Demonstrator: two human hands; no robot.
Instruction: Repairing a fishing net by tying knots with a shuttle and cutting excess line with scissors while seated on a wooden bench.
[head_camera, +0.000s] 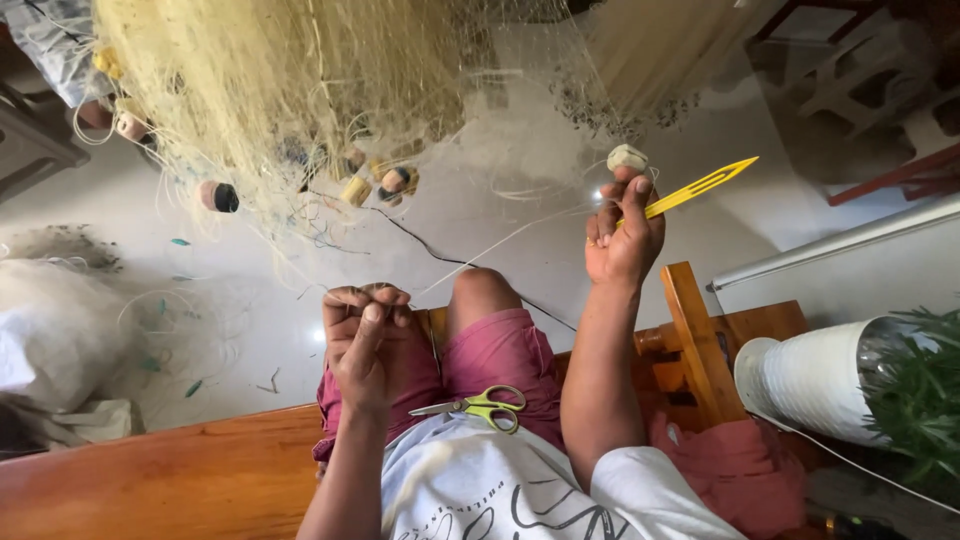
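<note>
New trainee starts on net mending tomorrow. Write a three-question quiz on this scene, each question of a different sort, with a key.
1. True or false: the scissors lie on the floor.
2. What does the right hand hold? A) a yellow netting needle B) a knife C) a float
3. Fill in: the left hand pinches the pale ______ that runs toward the right hand.

Key:
1. False; they rest on the person's lap, on the maroon shorts.
2. A
3. Twine, leading up from the fishing net that hangs in front.
</note>
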